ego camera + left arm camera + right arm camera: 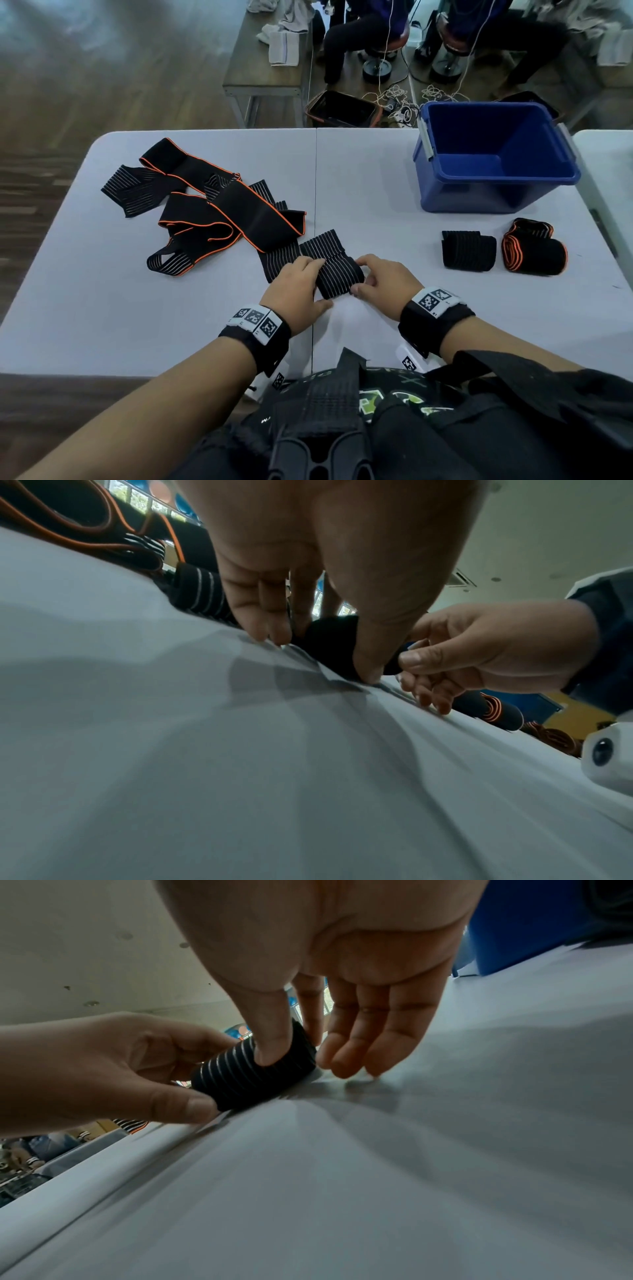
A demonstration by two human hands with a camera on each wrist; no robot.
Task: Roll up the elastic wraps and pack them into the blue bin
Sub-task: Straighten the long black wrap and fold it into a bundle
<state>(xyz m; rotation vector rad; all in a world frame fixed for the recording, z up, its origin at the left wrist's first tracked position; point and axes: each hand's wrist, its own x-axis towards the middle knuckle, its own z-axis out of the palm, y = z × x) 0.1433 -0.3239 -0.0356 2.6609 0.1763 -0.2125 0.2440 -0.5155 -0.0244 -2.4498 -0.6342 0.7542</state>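
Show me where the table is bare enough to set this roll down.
Bare table lies between the unrolled wraps and the blue bin, and between the right hand and the two finished rolls. The near left corner is bare too. The far left is crowded.

Wrist bands (257, 323): black-and-white square code markers only, no letters or numbers legible.
White tags by the waist (408, 363): same kind of code marker, nothing legible.
Dark shirt (394, 401): green-and-white print, partly hidden and blurred, not legible; a faint "X"-like letter near its top, uncertain.
Strap at the chest (265, 419): small white lettering, too small to make out.
Wraps, bin, table: no legible text.
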